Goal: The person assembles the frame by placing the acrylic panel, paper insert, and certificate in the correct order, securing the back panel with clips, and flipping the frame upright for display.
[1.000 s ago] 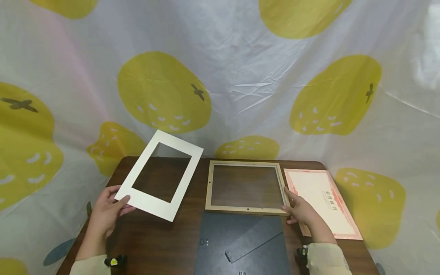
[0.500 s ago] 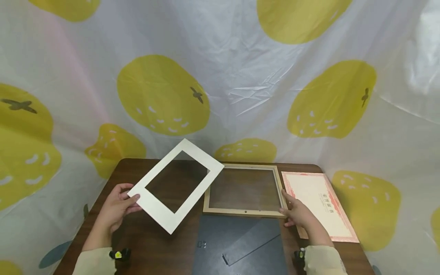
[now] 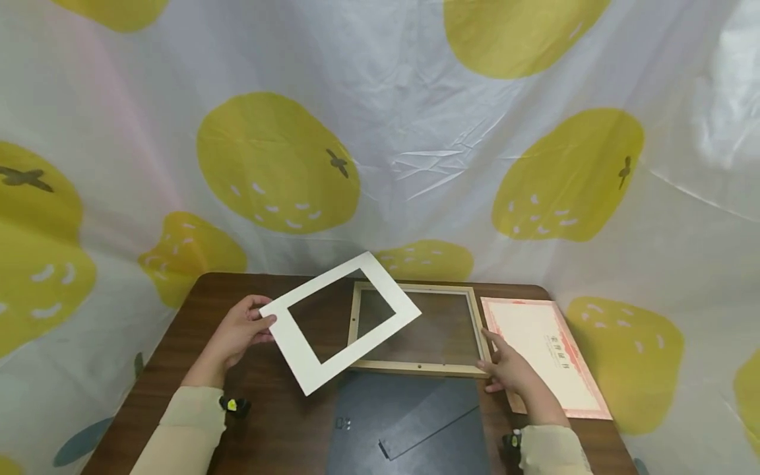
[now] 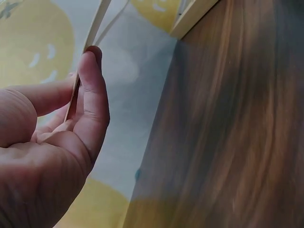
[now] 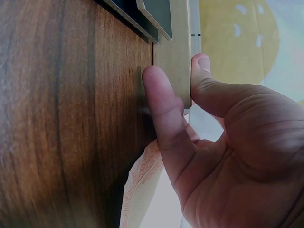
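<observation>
My left hand (image 3: 237,330) pinches one corner of a white picture mat (image 3: 293,343) between thumb and fingers. The mat is tilted, and its far end overlaps the left part of a light wooden picture frame (image 3: 439,369) in the head view. Seen edge-on in the left wrist view, the mat (image 4: 97,21) is a thin strip. My right hand (image 3: 507,369) grips the near right corner of the frame, which lies on the table. In the right wrist view the thumb is on one face of the frame (image 5: 173,61), a finger across the other side.
A dark backing board (image 3: 410,409) with a stand leg and metal clips lies just in front of the frame. To the right, a red-bordered certificate (image 3: 522,323) lies partly under my right forearm. A lemon-printed curtain (image 3: 404,119) hangs behind the brown table (image 3: 273,429).
My left hand has carried the mat rightward and turned it clockwise, so that it now overlaps the frame's left side. My right hand has stayed at the frame's corner.
</observation>
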The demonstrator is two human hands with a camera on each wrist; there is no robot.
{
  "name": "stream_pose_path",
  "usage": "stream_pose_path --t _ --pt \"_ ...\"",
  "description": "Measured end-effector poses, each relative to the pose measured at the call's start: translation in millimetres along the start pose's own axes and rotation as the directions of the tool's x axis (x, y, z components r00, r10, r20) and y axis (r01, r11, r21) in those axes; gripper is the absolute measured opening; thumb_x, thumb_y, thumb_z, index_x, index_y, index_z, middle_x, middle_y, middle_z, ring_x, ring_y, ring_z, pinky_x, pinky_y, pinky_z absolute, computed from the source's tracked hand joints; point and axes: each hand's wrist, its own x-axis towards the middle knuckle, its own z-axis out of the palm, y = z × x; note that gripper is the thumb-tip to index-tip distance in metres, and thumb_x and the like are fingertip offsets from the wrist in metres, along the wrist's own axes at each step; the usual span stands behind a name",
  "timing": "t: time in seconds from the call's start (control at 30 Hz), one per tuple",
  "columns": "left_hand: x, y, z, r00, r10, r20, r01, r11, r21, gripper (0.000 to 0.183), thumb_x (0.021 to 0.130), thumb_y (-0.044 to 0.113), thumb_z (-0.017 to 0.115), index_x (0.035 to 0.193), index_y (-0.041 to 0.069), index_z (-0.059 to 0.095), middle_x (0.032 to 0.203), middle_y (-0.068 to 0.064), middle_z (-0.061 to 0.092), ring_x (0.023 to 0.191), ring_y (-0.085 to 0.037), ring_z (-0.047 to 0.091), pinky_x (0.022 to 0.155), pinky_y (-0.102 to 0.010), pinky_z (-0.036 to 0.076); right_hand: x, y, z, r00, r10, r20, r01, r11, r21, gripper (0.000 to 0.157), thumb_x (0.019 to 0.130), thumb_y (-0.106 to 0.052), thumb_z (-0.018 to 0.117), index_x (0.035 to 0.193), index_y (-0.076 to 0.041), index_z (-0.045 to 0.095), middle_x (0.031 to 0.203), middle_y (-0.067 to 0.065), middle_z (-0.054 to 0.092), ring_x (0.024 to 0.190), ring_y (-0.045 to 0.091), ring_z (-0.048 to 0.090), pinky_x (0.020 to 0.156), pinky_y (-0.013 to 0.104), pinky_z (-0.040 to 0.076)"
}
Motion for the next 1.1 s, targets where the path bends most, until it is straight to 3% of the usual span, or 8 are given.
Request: stream_pose_path --t 0.17,0.3,0.5,0.77,1.0,1.1 --pt "24.7 -1.3 14.1 0.999 -0.022 0.031 0.021 0.999 0.041 0.049 0.109 0.003 0.064 0.15 -0.006 0.04 0.098 -0.001 0.072 0.081 -0.015 0.075 0.083 -0.042 0.067 -3 -1 0.1 1.0 -0.014 0.002 0.014 1.0 0.01 0.088 0.105 -0.008 0.072 0.176 -0.021 0.021 0.118 0.03 0.058 0.06 0.014 0.047 0.066 0.043 0.067" --pt "42.1 -1.6 25.5 0.999 -0.02 0.044 0.017 0.998 0.068 0.046 0.109 0.001 0.062 0.15 -0.007 0.042 0.096 0.0 0.071 0.078 -0.014 0.071 0.077 -0.038 0.065 -5 -2 -0.7 1.0 -0.02 0.002 0.02 1.0 0.006 0.088 0.105 -0.009 0.073 0.176 -0.02 0.021 0.102 0.018 0.056 0.062 0.015 0.049 0.066 0.043 0.067" --pt "65.7 6.2 50.3 0.996 -0.033 0.087 0.023 0.993 0.117 0.045 0.109 0.003 0.064 0.149 -0.005 0.046 0.09 0.0 0.066 0.076 -0.015 0.066 0.073 -0.036 0.063 -9 2 -1.7 1.0 -0.005 -0.014 0.005 1.0 0.02 0.089 0.104 -0.009 0.073 0.175 -0.022 0.022 0.12 0.028 0.055 0.063 0.015 0.049 0.067 0.044 0.067" --pt "98.4 8.9 81.9 0.991 -0.056 0.122 0.033 0.983 0.182 0.041 0.108 0.003 0.064 0.147 -0.002 0.052 0.093 -0.004 0.062 0.079 -0.017 0.064 0.077 -0.04 0.062 -14 2 -2.1 1.0 0.004 -0.02 -0.004 1.0 0.022 0.088 0.105 -0.008 0.071 0.176 -0.024 0.021 0.127 0.033 0.055 0.062 0.015 0.048 0.066 0.043 0.067" --pt "113.0 11.9 96.7 0.987 -0.066 0.147 0.019 0.953 0.301 0.043 0.109 0.007 0.065 0.149 -0.002 0.055 0.092 -0.003 0.049 0.08 -0.017 0.058 0.075 -0.037 0.06 -13 0 -5.0 1.0 0.006 -0.014 -0.006 1.0 0.008 0.088 0.105 -0.009 0.072 0.176 -0.026 0.022 0.139 0.038 0.053 0.062 0.016 0.049 0.066 0.044 0.067" --pt "117.7 13.0 105.1 0.99 -0.063 0.13 0.019 0.95 0.312 0.05 0.109 0.01 0.065 0.154 -0.003 0.048 0.1 -0.009 0.055 0.081 -0.018 0.058 0.077 -0.036 0.059 -12 0 -7.0 1.0 0.007 -0.01 -0.007 1.0 0.002 0.089 0.105 -0.009 0.072 0.176 -0.025 0.022 0.143 0.041 0.05 0.063 0.016 0.049 0.066 0.044 0.067"
